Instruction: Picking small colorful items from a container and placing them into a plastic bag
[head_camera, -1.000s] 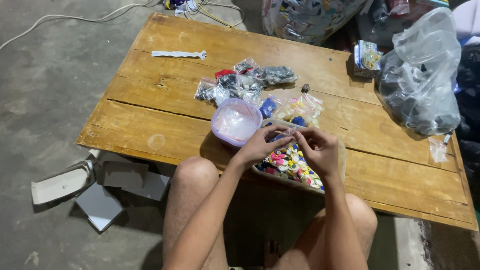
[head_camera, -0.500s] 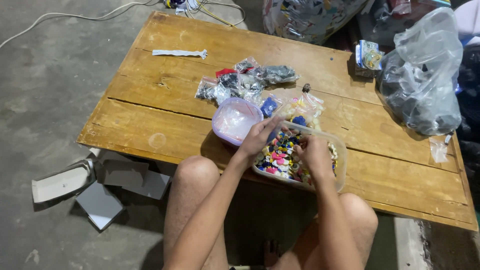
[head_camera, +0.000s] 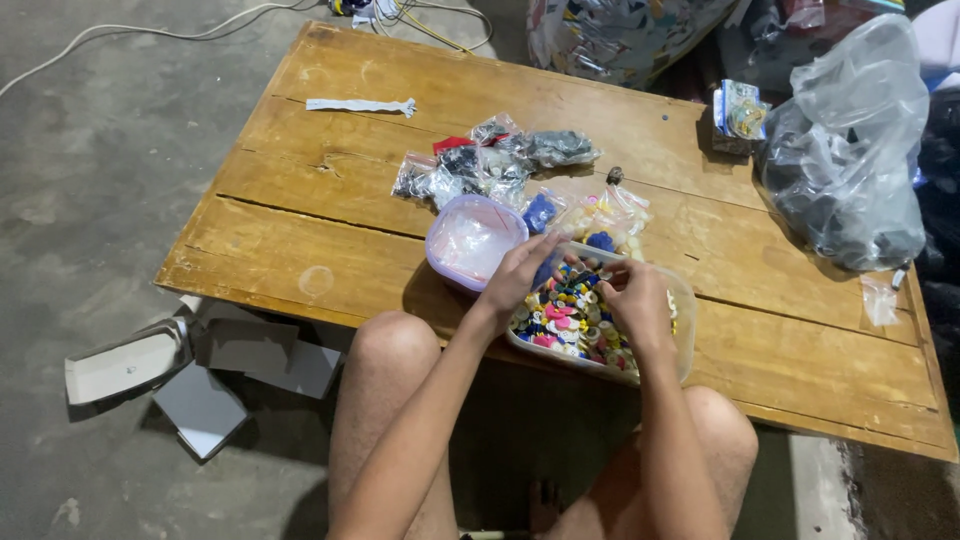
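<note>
Hands have sunk into the bead tub: left hand spread open, right hand grip unclear.

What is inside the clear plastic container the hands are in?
The clear container holds a heap of small colourful pieces: pink, yellow, blue, white. The left hand and right hand cover part of the heap, and the bottom is hidden.

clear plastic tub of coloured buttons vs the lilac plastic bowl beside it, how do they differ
The clear rectangular plastic tub is full of small mixed-colour pieces; the round lilac plastic bowl holds only something pale and filmy. Both hands, left hand and right hand, reach into the tub; none is in the bowl. The tub lies nearer the wooden table edge. Both are open-topped.
</note>
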